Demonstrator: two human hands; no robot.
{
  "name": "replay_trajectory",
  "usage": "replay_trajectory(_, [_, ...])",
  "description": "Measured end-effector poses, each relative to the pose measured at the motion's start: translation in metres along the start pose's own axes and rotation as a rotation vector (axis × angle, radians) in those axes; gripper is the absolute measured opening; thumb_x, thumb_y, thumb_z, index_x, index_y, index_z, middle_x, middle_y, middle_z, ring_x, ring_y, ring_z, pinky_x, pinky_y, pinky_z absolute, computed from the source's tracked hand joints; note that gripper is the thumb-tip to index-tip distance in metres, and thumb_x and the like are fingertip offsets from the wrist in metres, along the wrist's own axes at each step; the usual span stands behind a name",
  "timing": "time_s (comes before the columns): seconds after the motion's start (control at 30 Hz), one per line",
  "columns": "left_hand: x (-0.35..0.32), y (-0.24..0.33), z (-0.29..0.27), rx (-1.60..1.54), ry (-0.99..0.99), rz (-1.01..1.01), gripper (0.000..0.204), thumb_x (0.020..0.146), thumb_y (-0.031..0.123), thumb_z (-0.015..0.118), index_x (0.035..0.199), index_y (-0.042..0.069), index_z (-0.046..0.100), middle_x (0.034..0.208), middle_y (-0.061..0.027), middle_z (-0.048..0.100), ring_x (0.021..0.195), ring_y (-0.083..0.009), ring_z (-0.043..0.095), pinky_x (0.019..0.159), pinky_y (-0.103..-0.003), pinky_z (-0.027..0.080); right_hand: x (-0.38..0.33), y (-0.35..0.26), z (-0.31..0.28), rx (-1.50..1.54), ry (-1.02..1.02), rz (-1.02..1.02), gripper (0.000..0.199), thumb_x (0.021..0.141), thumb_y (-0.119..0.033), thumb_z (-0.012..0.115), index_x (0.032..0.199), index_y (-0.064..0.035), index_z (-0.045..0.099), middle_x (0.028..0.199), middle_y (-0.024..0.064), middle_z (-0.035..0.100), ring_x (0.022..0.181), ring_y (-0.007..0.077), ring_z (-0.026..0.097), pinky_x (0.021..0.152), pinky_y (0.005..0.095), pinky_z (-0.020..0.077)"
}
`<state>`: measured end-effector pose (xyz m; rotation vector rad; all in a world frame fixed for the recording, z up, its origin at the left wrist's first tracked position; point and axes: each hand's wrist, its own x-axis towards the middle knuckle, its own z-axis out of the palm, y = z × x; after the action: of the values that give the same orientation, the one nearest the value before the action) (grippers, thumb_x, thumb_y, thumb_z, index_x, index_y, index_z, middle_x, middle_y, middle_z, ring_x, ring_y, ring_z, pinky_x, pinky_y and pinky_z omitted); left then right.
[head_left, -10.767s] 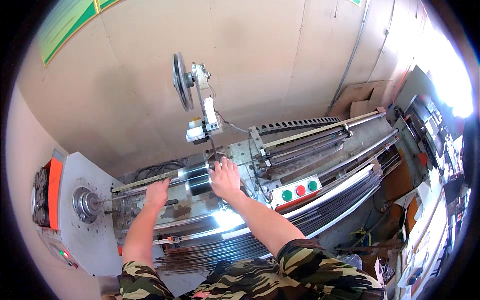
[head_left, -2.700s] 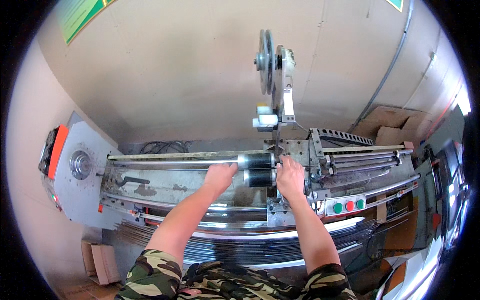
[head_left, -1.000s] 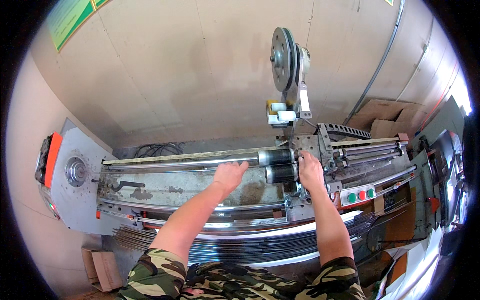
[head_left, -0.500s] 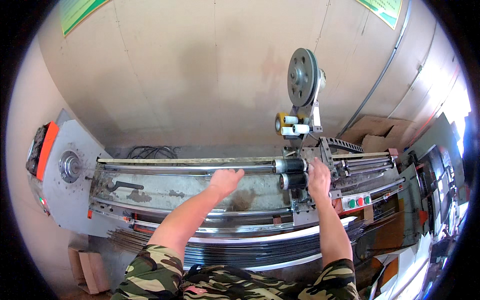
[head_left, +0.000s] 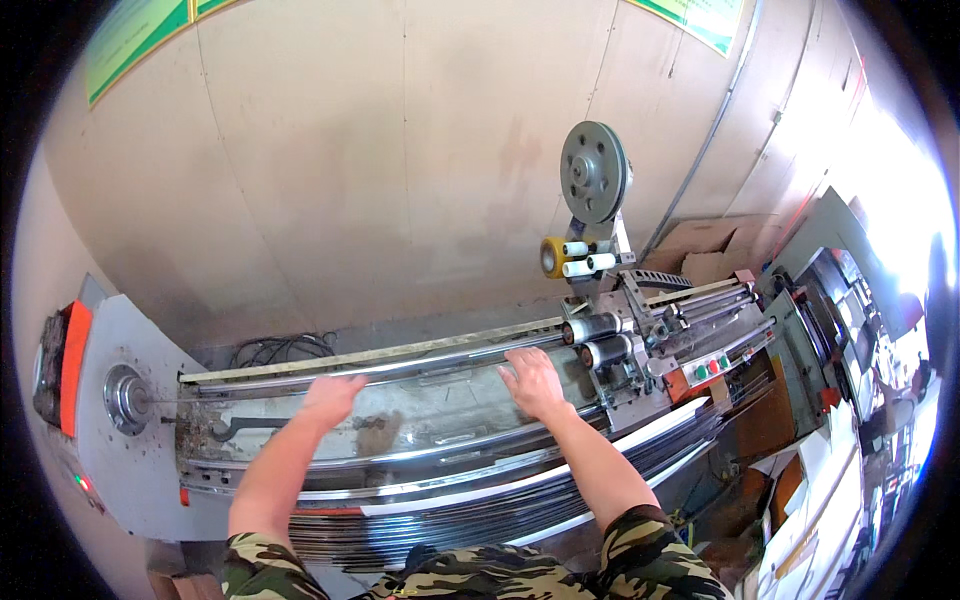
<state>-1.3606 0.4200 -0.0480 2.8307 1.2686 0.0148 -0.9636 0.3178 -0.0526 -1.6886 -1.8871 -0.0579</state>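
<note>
Green signs [head_left: 700, 15] above both hands [head_left: 530, 380].

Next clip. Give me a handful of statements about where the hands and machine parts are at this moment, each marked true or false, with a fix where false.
1. Both hands rest open on the long machine bed. True: the left hand and the right hand lie flat on it.
2. The right hand grips the grey wheel. False: the wheel stands above the roller carriage, apart from both hands.
3. Three coloured buttons sit to the right of the right hand. True.
4. The round chuck is at the right end of the machine. False: it is at the left end.
5. Both sleeves are plain white. False: they are camouflage-patterned.
</note>
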Motion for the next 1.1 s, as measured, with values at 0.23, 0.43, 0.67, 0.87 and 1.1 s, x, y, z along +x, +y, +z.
replay_trajectory(0.23, [-0.100, -0.135, -0.016, 0.111, -0.098, -0.095, 0.022, 0.091, 0.012, 0.050, 0.109, 0.013, 0.062, 0.094, -0.0157, 0.071, 0.089, -0.0372, 0.068, 0.077, -0.051, 0.052, 0.008, -0.060, 0.024, -0.055, -0.010, 0.044, 0.034, 0.092, -0.030, 0.065, 0.111, -0.0016, 0.066, 0.111, 0.0171, 0.067, 0.112, 0.0355, 0.059, 0.100, 0.0450, 0.0448])
replay_trajectory(0.43, [-0.148, -0.206, -0.017, 0.074, -0.059, -0.073, 0.025, 0.091, 0.011, 0.050, 0.112, 0.014, 0.063, 0.091, -0.0167, 0.071, 0.086, -0.0375, 0.068, 0.075, -0.052, 0.052, 0.016, -0.114, 0.056, -0.088, -0.085, 0.087, 0.039, 0.092, -0.033, 0.064, 0.114, -0.0016, 0.067, 0.113, 0.0173, 0.068, 0.115, 0.0355, 0.058, 0.103, 0.0451, 0.0434])
replay_trajectory(0.67, [-0.188, -0.261, -0.015, 0.100, -0.064, -0.202, 0.028, 0.089, 0.009, 0.051, 0.112, 0.012, 0.067, 0.085, -0.0208, 0.069, 0.081, -0.0414, 0.067, 0.075, -0.053, 0.051, 0.030, -0.182, 0.089, -0.091, -0.166, 0.057, 0.043, 0.095, -0.041, 0.058, 0.110, -0.0021, 0.067, 0.110, 0.0188, 0.067, 0.113, 0.0361, 0.058, 0.103, 0.0460, 0.0426])
replay_trajectory(0.87, [-0.217, -0.304, -0.002, 0.086, 0.060, -0.183, 0.030, 0.086, 0.008, 0.052, 0.111, 0.010, 0.066, 0.085, -0.0224, 0.069, 0.081, -0.0416, 0.067, 0.074, -0.052, 0.052, 0.039, -0.240, 0.124, -0.028, -0.265, -0.001, 0.048, 0.094, -0.041, 0.059, 0.121, -0.0027, 0.064, 0.115, 0.0182, 0.065, 0.117, 0.0356, 0.056, 0.105, 0.0456, 0.0409])
replay_trajectory(1.1, [-0.234, -0.346, 0.013, 0.152, -0.025, -0.365, 0.022, 0.083, 0.006, 0.056, 0.101, 0.010, 0.068, 0.088, -0.0201, 0.070, 0.085, -0.0414, 0.066, 0.076, -0.052, 0.052, 0.054, -0.301, 0.153, 0.088, -0.424, -0.104, 0.050, 0.094, -0.037, 0.059, 0.131, -0.0043, 0.056, 0.123, 0.0167, 0.062, 0.125, 0.0320, 0.052, 0.108, 0.0451, 0.0370])
